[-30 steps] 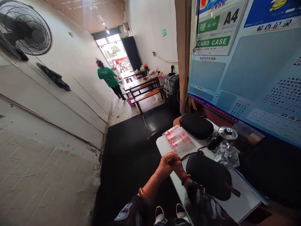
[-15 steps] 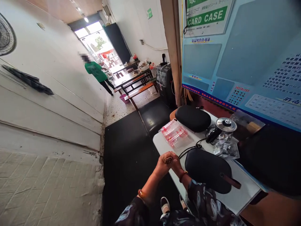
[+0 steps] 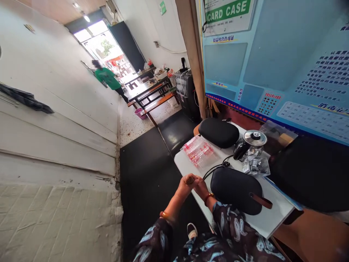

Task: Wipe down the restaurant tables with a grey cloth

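We've got our left hand (image 3: 183, 186) wrapped round a brown-tipped thing (image 3: 190, 180), just below frame centre; right hand (image 3: 201, 186) touches the left, can't tell its grip; black case (image 3: 236, 190) lower right.

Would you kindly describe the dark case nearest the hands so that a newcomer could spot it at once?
Below the large blue board on the right is a white table. On it, just to the right of the person's right hand, lies a dark rounded case. What sets it apart from the black rounded item farther back is its brown strap.
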`<control>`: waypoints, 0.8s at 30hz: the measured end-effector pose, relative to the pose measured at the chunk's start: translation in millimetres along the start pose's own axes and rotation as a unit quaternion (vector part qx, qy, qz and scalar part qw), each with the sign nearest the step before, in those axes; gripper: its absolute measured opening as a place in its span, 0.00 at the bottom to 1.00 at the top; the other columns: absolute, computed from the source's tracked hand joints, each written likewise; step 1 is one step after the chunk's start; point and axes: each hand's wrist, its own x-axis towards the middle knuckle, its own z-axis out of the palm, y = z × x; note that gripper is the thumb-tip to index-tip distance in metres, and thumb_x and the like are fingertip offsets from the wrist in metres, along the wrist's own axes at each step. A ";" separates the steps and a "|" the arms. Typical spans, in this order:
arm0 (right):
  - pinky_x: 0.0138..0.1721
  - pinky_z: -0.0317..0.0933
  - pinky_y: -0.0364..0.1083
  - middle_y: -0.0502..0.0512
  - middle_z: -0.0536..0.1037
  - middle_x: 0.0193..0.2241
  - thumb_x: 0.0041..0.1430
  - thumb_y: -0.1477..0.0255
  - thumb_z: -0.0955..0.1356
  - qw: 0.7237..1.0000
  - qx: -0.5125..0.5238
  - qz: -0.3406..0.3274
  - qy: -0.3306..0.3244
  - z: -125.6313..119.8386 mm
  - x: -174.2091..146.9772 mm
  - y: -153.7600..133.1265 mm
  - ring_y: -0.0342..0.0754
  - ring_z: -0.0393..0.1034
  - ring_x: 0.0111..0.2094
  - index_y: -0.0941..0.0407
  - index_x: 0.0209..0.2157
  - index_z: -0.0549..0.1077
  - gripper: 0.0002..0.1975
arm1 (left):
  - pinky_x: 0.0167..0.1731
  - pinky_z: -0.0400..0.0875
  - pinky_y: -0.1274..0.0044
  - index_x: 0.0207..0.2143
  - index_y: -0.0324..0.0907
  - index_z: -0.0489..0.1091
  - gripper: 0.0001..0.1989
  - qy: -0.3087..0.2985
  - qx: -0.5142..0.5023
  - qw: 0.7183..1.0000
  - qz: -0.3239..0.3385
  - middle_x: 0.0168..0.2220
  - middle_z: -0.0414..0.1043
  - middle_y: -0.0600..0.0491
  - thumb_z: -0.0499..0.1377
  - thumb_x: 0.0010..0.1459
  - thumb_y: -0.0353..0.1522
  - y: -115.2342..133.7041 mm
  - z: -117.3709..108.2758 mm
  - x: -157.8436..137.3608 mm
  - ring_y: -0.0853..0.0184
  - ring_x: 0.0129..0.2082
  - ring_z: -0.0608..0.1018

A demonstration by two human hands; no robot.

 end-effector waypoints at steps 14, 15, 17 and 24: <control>0.33 0.59 0.45 0.49 0.71 0.26 0.57 0.62 0.66 0.988 0.079 0.060 -0.116 -32.0 -83.0 -65.4 0.46 0.65 0.28 0.54 0.33 0.68 0.10 | 0.40 0.67 0.74 0.22 0.39 0.69 0.16 0.087 -0.151 0.985 0.017 0.22 0.69 0.54 0.66 0.52 0.41 72.5 -1.2 -42.4 0.64 0.32 0.77; 0.31 0.58 0.44 0.48 0.70 0.25 0.58 0.60 0.66 0.982 0.114 0.076 -0.133 -32.4 -91.2 -71.3 0.45 0.63 0.27 0.54 0.33 0.68 0.12 | 0.40 0.67 0.73 0.22 0.40 0.69 0.16 0.090 -0.163 0.982 0.016 0.21 0.68 0.54 0.66 0.52 0.41 73.2 -1.7 -45.2 0.64 0.31 0.77; 0.27 0.56 0.43 0.46 0.67 0.23 0.57 0.55 0.67 0.958 0.194 0.109 -0.182 -33.1 -104.4 -83.7 0.43 0.60 0.25 0.55 0.33 0.68 0.16 | 0.40 0.67 0.72 0.21 0.40 0.69 0.16 0.083 -0.187 0.979 0.004 0.20 0.68 0.54 0.67 0.51 0.41 71.5 -3.4 -54.5 0.64 0.30 0.77; 0.29 0.64 0.45 0.48 0.67 0.21 0.52 0.48 0.69 0.897 0.278 0.137 -0.316 -59.2 -118.9 -123.7 0.45 0.66 0.26 0.56 0.36 0.73 0.25 | 0.39 0.68 0.72 0.42 0.39 0.77 0.19 -0.061 -0.180 0.980 -0.064 0.40 0.77 0.45 0.69 0.47 0.36 68.2 0.8 -138.5 0.59 0.39 0.77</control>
